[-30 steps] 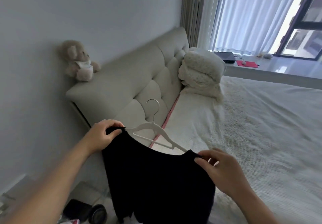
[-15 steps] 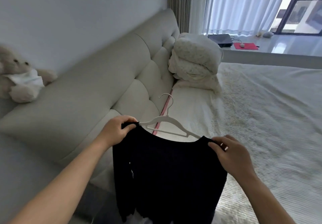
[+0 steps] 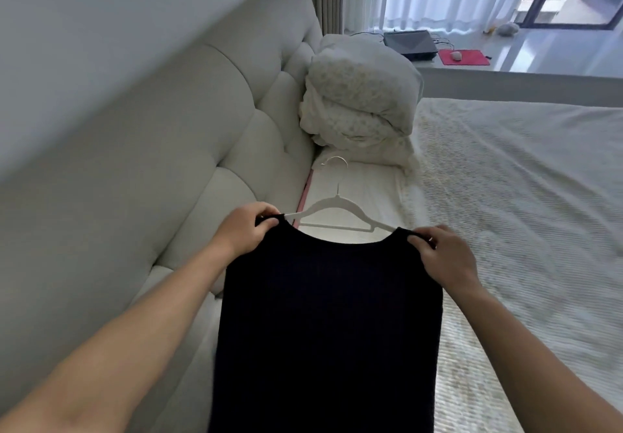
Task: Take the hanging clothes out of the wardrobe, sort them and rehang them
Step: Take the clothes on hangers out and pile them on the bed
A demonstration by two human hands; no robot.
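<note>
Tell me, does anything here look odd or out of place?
Mildly. The bundled white duvet sits heaped against the cream tufted headboard instead of spread out. The black knit top sits straight on its white plastic hanger, with the left hand and right hand pinching its shoulders.

You hold a black knit top [image 3: 330, 314] on a white hanger [image 3: 333, 211], pinched at both shoulders. It hangs flat, neckline up, over the bed [image 3: 522, 196] edge. The hanger's hook points toward the headboard [image 3: 209, 135].
</note>
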